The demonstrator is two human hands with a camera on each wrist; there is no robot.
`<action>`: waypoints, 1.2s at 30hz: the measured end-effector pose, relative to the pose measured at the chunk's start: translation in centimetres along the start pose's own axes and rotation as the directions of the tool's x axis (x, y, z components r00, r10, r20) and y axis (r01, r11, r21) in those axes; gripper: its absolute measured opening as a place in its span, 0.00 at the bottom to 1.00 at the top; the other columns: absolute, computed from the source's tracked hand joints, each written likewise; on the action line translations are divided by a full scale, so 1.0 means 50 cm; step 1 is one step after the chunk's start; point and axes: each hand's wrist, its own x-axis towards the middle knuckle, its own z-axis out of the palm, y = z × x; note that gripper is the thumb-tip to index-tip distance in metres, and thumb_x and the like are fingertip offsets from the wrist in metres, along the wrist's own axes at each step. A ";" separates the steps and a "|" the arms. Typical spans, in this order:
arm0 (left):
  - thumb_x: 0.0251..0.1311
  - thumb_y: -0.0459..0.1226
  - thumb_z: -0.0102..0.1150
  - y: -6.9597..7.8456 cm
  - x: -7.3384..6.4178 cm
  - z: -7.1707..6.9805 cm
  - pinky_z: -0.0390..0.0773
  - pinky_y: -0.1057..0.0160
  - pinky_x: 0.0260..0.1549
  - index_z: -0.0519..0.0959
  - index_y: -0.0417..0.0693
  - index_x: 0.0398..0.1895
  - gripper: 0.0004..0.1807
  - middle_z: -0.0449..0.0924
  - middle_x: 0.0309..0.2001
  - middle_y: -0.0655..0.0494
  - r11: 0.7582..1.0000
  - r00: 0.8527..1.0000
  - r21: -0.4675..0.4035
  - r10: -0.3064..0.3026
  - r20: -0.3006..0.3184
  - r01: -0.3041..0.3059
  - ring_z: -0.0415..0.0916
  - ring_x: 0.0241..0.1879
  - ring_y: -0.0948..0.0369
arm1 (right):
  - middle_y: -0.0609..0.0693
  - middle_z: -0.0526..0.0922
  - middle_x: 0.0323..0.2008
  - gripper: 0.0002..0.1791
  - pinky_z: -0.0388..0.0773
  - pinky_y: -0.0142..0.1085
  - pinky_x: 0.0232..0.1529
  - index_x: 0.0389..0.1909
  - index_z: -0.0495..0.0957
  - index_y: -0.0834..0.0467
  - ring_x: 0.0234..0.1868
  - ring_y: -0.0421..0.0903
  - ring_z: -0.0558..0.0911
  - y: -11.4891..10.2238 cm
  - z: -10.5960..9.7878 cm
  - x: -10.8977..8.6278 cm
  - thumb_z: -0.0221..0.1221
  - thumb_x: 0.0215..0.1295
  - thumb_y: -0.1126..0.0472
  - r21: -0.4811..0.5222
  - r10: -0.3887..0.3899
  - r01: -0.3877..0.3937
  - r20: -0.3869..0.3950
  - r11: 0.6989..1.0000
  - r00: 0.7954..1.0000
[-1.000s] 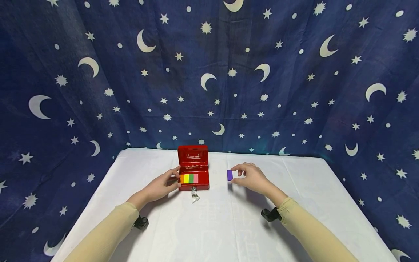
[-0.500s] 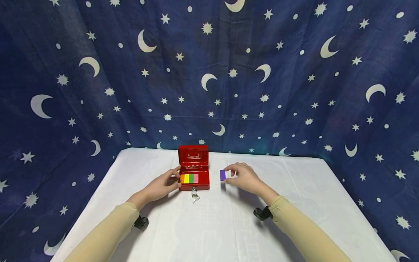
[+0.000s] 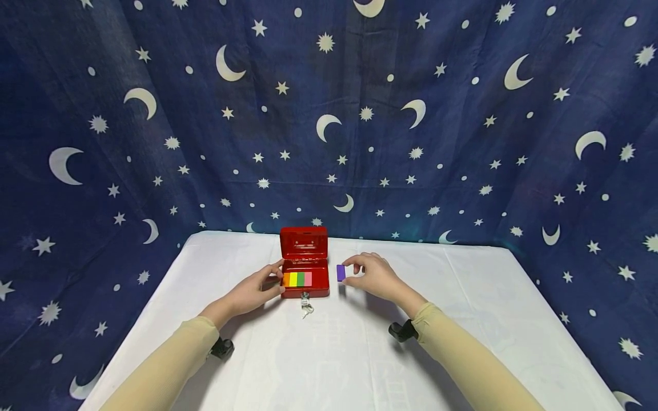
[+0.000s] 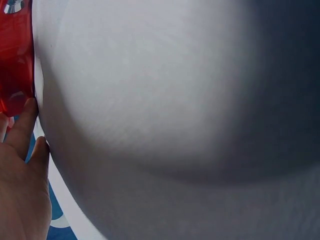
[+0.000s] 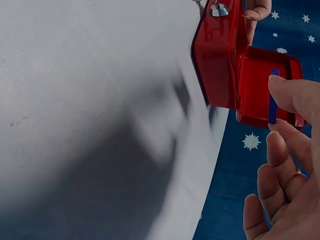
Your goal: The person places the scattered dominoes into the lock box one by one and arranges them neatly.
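Note:
A small red metal cash box (image 3: 320, 278) stands on the table with its lid (image 3: 304, 244) raised. Several coloured blocks (image 3: 300, 279), orange, yellow, green and pink, lie side by side along its left part. My left hand (image 3: 249, 294) rests its fingertips on the box's left side, thumb by the front corner; in the left wrist view, its extended fingers touch the red wall (image 4: 16, 55). Between thumb and fingertips, my right hand (image 3: 377, 279) pinches a thin purple block (image 3: 341, 273), just right of the box. The right wrist view shows this block (image 5: 273, 100) edge-on.
Keys (image 3: 307, 311) hang from the lock at the box's front. A white cloth covers the table (image 3: 319, 365). Behind it hangs a dark blue curtain (image 3: 288, 131) with moons and stars. Each wrist wears a black device, such as the right one (image 3: 402, 331).
My right hand has moved left with the purple block, from well right of the box to close beside its right wall. The left hand and the box have stayed in place.

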 end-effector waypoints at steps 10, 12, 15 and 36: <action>0.68 0.52 0.63 -0.001 0.001 0.000 0.58 0.35 0.70 0.72 0.61 0.53 0.17 0.53 0.80 0.69 1.000 1.000 -0.011 -0.006 0.007 0.006 0.62 0.74 0.54 | 0.40 0.76 0.30 0.21 0.68 0.41 0.42 0.52 0.85 0.46 0.38 0.44 0.73 -0.016 0.013 0.015 0.73 0.57 0.50 0.005 -0.015 0.015 0.004 1.000 1.000; 0.68 0.53 0.63 -0.001 0.001 0.000 0.58 0.35 0.70 0.72 0.61 0.54 0.18 0.53 0.80 0.68 1.000 1.000 -0.013 -0.004 0.006 0.004 0.62 0.74 0.53 | 0.40 0.76 0.30 0.21 0.68 0.41 0.42 0.52 0.85 0.46 0.38 0.44 0.73 -0.018 0.016 0.019 0.73 0.57 0.50 0.004 -0.019 0.019 0.002 1.000 1.000; 0.68 0.53 0.63 -0.001 0.001 0.000 0.59 0.36 0.70 0.72 0.60 0.55 0.19 0.54 0.80 0.67 1.000 1.000 -0.011 0.003 0.001 -0.003 0.62 0.74 0.53 | 0.39 0.75 0.30 0.20 0.68 0.41 0.42 0.51 0.85 0.46 0.37 0.43 0.73 -0.022 0.021 0.023 0.73 0.57 0.50 0.001 -0.022 0.022 0.002 1.000 1.000; 0.69 0.49 0.63 -0.001 0.003 0.002 0.59 0.36 0.70 0.72 0.59 0.55 0.17 0.55 0.80 0.64 1.000 1.000 -0.016 0.018 -0.004 -0.018 0.65 0.73 0.52 | 0.41 0.76 0.29 0.22 0.66 0.43 0.43 0.53 0.85 0.46 0.38 0.44 0.73 -0.045 0.067 0.061 0.73 0.57 0.47 -0.010 -0.012 0.013 0.012 1.000 1.000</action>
